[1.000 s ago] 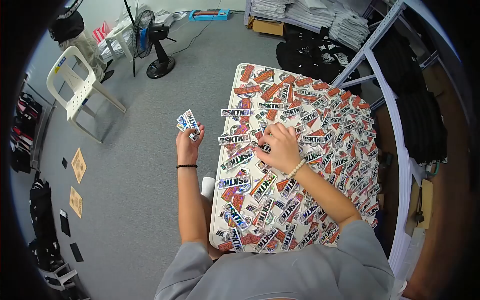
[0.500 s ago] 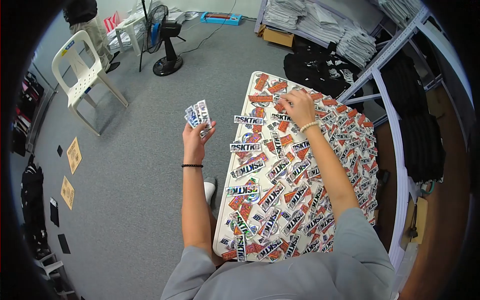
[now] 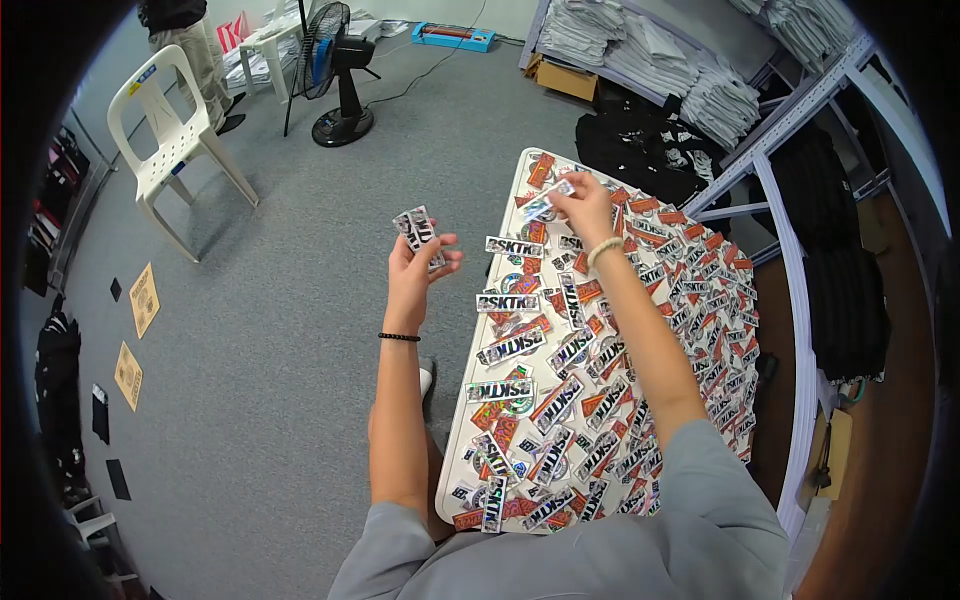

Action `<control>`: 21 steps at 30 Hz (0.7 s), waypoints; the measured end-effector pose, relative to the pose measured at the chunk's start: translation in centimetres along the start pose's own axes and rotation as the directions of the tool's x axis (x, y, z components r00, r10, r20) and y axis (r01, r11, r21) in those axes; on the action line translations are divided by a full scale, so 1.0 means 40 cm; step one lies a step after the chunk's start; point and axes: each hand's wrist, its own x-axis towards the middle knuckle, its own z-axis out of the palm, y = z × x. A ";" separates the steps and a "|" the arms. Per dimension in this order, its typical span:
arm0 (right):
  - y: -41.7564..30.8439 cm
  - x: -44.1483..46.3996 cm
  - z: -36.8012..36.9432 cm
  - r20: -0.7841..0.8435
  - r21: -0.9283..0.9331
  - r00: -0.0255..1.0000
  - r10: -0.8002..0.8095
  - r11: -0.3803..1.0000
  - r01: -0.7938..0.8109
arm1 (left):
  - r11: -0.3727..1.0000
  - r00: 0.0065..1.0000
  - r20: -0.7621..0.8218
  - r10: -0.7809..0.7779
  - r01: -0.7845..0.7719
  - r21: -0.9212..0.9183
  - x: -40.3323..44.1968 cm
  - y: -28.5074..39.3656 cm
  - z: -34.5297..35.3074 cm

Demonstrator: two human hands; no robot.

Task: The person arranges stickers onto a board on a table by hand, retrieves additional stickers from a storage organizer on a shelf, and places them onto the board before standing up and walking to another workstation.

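Observation:
Between the thumb and fingers of my left hand (image 3: 416, 270) is a small fanned stack of stickers (image 3: 418, 230), held over the floor left of the table. My right hand (image 3: 585, 205) pinches a single shiny sticker (image 3: 546, 201) above the far left part of the white table (image 3: 530, 168). Piles of stickers cover the tabletop, mostly white rectangular ones with black block letters (image 3: 508, 303) lying over orange-red ones (image 3: 541, 170) and round ones. Some letter stickers stick out past the table's left edge.
A white plastic chair (image 3: 170, 150) and a black standing fan (image 3: 343, 120) are at the far left, near a standing person (image 3: 190, 50). Metal shelving (image 3: 780, 200) with folded clothes borders the table's right side. Black clothing (image 3: 640, 145) lies beyond the table.
My right hand has lifted slightly toward the left and now shows a sticker in its fingers. My left hand has moved right, and its fanned stack looks narrower. The whole view has shifted a little.

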 end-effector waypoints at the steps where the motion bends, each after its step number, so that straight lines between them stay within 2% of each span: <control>1: 0.041 0.032 -0.022 0.009 -0.066 0.999 0.032 0.997 -0.031 | 1.000 1.000 0.000 0.004 -0.004 0.000 0.007 0.001 -0.004; 3: 0.097 0.069 -0.032 -0.053 -0.428 0.994 -0.091 0.902 0.060 | 0.999 0.999 0.005 -0.035 0.035 -0.030 0.012 -0.005 -0.010; 4: 0.083 0.057 -0.027 -0.074 -0.520 0.988 -0.137 0.850 0.079 | 0.999 0.999 0.019 -0.037 0.038 -0.024 0.011 -0.007 -0.002; 6: 0.020 0.009 0.005 -0.164 -0.733 0.897 -0.410 0.659 0.168 | 0.999 0.997 0.056 -0.044 0.045 -0.014 0.017 -0.022 0.009; 7: -0.019 -0.019 0.022 -0.157 -0.698 0.896 -0.414 0.689 0.196 | 0.999 0.998 0.052 -0.040 0.040 -0.009 0.017 -0.026 0.016; 9: -0.049 -0.062 0.062 -0.027 -0.566 0.888 -0.460 0.739 0.366 | 0.990 0.996 0.062 -0.058 0.050 0.132 0.016 -0.026 0.022; 10: -0.048 -0.074 0.080 0.113 -0.503 0.873 -0.474 0.731 0.462 | 0.988 0.997 0.060 -0.038 0.028 0.152 0.015 -0.028 0.028; 11: -0.071 -0.104 0.102 0.194 -0.347 0.932 -0.307 0.867 0.358 | 0.988 0.997 0.060 -0.038 0.029 0.149 0.016 -0.030 0.027; 12: -0.094 -0.127 0.123 0.298 -0.193 0.944 -0.144 0.959 0.208 | 0.983 0.996 0.088 -0.014 -0.002 0.182 0.018 -0.031 0.024; 13: -0.081 -0.122 0.142 0.335 -0.044 0.917 -0.216 0.969 0.244 | 0.976 0.993 0.117 0.006 -0.031 0.216 0.016 -0.030 0.023; 15: -0.070 -0.101 0.146 0.296 0.138 0.949 -0.109 0.988 0.071 | 0.981 0.998 0.065 0.001 -0.014 0.193 0.012 -0.027 0.020; 16: -0.062 -0.060 0.138 0.221 0.113 0.971 -0.087 0.992 0.063 | 0.986 1.000 0.010 0.002 -0.003 0.165 0.011 -0.019 0.019; 18: -0.046 0.035 0.106 -0.039 0.129 0.999 0.012 0.992 -0.007 | 0.980 0.999 -0.010 -0.033 0.035 0.198 0.006 -0.005 0.011; 19: -0.002 0.097 0.074 -0.076 0.093 0.996 0.043 0.995 -0.036 | 0.995 0.998 -0.022 -0.051 0.053 0.090 0.007 -0.008 0.008; 20: 0.028 0.139 0.050 -0.169 -0.035 0.985 0.034 0.999 -0.041 | 0.998 0.997 -0.029 -0.067 0.067 -0.017 0.013 -0.010 0.003; 21: 0.041 0.163 0.030 -0.209 -0.191 0.977 0.033 0.979 -0.074 | 0.992 0.992 0.023 -0.124 0.123 0.030 0.025 -0.025 -0.016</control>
